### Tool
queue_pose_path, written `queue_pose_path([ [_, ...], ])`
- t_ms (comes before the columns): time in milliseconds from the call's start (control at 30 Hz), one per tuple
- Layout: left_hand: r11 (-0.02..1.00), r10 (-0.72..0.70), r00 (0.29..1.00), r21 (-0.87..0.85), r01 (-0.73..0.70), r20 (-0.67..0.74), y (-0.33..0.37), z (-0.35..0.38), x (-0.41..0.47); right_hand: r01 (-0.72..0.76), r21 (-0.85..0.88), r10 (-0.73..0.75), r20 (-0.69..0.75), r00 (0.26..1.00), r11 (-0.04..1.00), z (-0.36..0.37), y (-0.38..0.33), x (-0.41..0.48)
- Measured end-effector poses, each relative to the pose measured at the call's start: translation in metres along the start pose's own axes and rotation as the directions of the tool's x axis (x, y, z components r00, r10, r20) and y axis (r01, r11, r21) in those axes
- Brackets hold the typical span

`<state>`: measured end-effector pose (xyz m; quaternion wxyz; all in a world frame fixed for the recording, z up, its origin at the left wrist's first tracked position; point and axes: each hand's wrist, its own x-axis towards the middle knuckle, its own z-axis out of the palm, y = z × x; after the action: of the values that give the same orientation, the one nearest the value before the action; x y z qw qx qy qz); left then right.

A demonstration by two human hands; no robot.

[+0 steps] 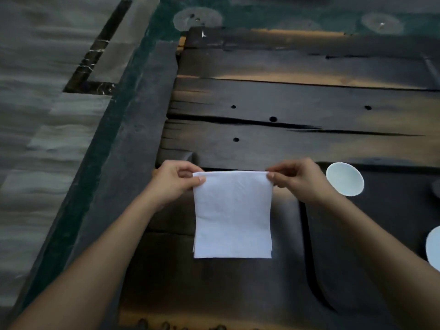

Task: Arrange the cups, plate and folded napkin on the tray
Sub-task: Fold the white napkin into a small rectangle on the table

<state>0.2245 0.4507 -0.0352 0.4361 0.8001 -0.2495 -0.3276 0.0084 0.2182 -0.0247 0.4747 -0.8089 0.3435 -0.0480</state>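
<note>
A white folded napkin (232,215) hangs in front of me above the dark wooden table (285,101). My left hand (175,181) pinches its top left corner and my right hand (297,178) pinches its top right corner. To the right lies a dark tray (371,234). A pale cup (344,179) stands near the tray's far left corner. Another pale round piece (433,247), cut off by the right frame edge, sits on the tray; whether it is a cup or the plate I cannot tell.
The table is made of rough dark planks with gaps and small holes. Its left edge (133,163) runs diagonally, with green floor and grey tiles (35,115) beyond. A dark object (435,188) peeks in at the right edge.
</note>
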Motion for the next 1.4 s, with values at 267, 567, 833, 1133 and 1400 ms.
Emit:
queue_pose_path([
  [267,0.977,0.011,0.997,0.213,0.005,-0.075,-0.027,0.020,0.093,-0.038,-0.232,0.005,-0.141,0.990,0.972,0.031,0.028,0.080],
  [567,0.776,0.306,0.946,0.603,-0.186,-0.102,-0.020,0.053,0.106,-0.016,-0.443,-0.091,-0.218,0.972,0.896,0.076,0.027,0.089],
  [833,0.480,0.252,0.954,0.835,-0.270,0.164,-0.059,0.101,0.067,0.017,-0.680,-0.058,-0.038,0.998,0.733,0.134,0.045,0.058],
  [1133,0.493,0.187,0.975,0.847,-0.199,0.120,-0.059,0.099,0.073,-0.049,-0.713,-0.038,-0.105,0.994,0.699,0.132,0.050,0.059],
  [1400,0.513,0.288,0.953,0.825,-0.236,0.094,-0.069,0.115,-0.004,-0.055,-0.648,-0.024,-0.112,0.993,0.760,0.153,0.040,-0.006],
])
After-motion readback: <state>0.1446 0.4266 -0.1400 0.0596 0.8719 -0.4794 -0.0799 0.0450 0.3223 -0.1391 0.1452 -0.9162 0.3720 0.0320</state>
